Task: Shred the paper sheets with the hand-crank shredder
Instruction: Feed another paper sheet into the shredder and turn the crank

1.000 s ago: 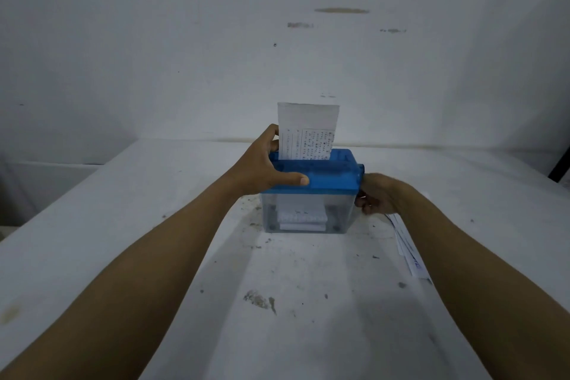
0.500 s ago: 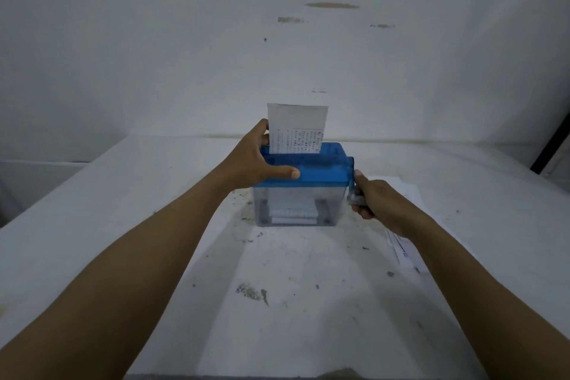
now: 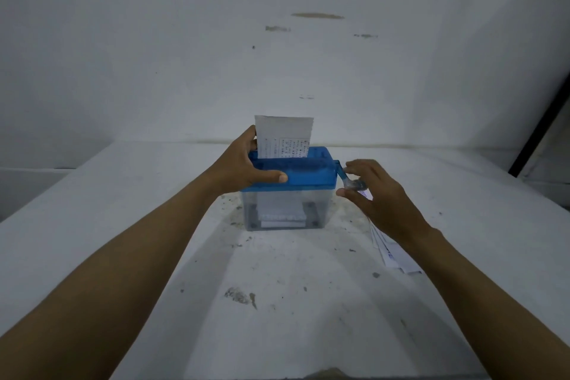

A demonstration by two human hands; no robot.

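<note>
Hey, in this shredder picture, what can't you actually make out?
Head view:
Print on the upright sheet: too small, blurred.
Spare sheets: mostly under the right hand and forearm.
Crank knob: blurred, partly covered by that hand's fingers.
Shreds in the bin: hazy behind its wall.

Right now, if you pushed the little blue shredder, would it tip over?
It probably slides or tips easily: the shredder looks like small, thin-walled plastic, mostly hollow. That may be why the left hand grips its top.
</note>
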